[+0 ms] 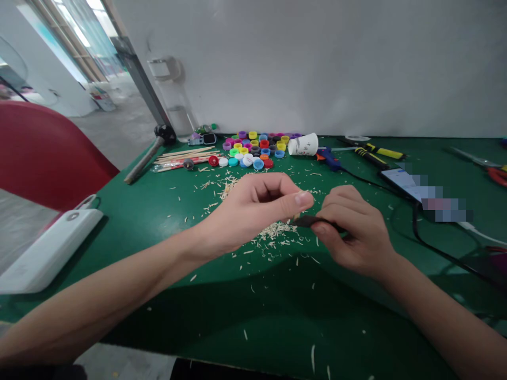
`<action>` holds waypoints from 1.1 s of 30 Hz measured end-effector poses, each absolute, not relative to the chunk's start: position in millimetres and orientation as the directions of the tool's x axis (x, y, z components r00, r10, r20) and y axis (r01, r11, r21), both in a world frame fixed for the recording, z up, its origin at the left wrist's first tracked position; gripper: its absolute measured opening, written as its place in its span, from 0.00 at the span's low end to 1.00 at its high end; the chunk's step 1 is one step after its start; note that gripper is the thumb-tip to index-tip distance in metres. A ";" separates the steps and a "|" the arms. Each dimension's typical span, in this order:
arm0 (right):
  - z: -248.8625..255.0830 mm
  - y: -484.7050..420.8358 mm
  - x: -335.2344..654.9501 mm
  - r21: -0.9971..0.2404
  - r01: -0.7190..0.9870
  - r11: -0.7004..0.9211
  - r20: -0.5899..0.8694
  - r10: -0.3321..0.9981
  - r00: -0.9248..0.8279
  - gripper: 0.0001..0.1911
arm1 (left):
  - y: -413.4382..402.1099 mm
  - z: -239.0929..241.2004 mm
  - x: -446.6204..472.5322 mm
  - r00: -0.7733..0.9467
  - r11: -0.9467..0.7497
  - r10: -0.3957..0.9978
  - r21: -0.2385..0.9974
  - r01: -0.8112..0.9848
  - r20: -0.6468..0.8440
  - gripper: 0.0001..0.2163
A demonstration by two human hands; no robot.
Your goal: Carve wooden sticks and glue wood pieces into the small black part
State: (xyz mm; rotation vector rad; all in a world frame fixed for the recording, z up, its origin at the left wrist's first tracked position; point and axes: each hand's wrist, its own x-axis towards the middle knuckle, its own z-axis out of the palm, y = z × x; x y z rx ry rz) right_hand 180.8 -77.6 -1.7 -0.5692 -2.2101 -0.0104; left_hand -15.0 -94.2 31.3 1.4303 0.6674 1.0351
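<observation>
My left hand (253,208) is closed in a pinch, thumb against the bent fingers. A small tan bit of wood (296,216) peeks out below its thumb tip; the rest is hidden in the fingers. Just to the right, my right hand (354,229) is wrapped around a dark, narrow knife blade (306,221), its thumb pressed along the near side. The blade's tip points left and meets or nearly meets the bit of wood; I cannot tell which. Beneath both hands, pale wood shavings (275,232) lie scattered over the green table (222,316).
Colourful bottle caps (258,164), thin wooden sticks (186,153) and a tipped paper cup (304,144) lie at the back. A hammer (148,153) and white power bank (51,250) are left. Rightward are a blue glue gun (328,158), phone (400,182), cables and scissors (495,171).
</observation>
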 end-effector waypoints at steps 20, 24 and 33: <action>-15.3 -79.0 178.7 -0.099 0.459 0.883 0.710 0.386 -0.590 0.08 | -86.4 37.0 -24.0 0.392 -0.187 0.875 0.945 -0.268 0.285 0.08; -8.6 -78.9 186.7 -0.190 0.485 0.854 0.828 0.405 -0.389 0.07 | -82.5 30.8 -22.7 0.381 -0.197 0.885 0.957 -0.214 0.268 0.08; -5.0 -80.0 179.9 -0.208 0.513 0.833 0.795 0.449 -0.408 0.10 | -87.5 32.4 -18.4 0.407 -0.179 0.885 0.971 -0.156 0.228 0.10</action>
